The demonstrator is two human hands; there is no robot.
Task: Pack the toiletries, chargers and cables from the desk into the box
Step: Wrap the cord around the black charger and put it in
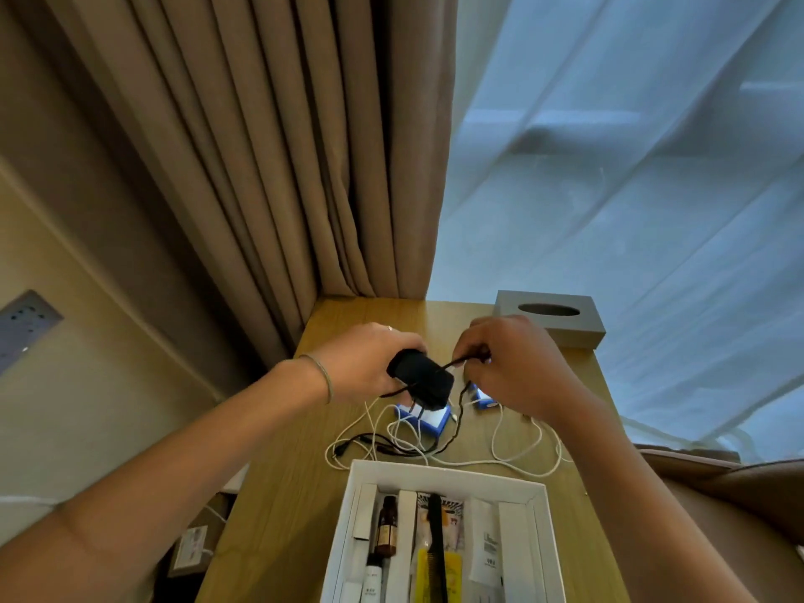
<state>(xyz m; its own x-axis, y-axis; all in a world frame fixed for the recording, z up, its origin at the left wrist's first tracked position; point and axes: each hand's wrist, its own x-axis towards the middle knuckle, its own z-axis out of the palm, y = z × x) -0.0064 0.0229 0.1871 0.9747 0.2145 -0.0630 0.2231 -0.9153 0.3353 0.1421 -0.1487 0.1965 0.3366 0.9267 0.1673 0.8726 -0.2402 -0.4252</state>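
My left hand [363, 356] grips a black charger block [422, 380] above the wooden desk [278, 493]. My right hand [509, 363] pinches the charger's black cable [457, 363] just beside the block. The cable hangs down to the desk among loose white cables [513, 461]. Two blue-and-white chargers [428, 417] lie on the desk under my hands. A white box [439, 470] stands at the near edge, holding toiletries: a brown bottle [386, 530], a black comb [437, 546], white tubes and a yellow packet.
A grey tissue box [550, 319] stands at the desk's far right corner. Beige curtains [304, 167] hang behind the desk, sheer white ones to the right. A wall socket panel [24, 328] is at left. A brown chair edge [739, 493] shows at right.
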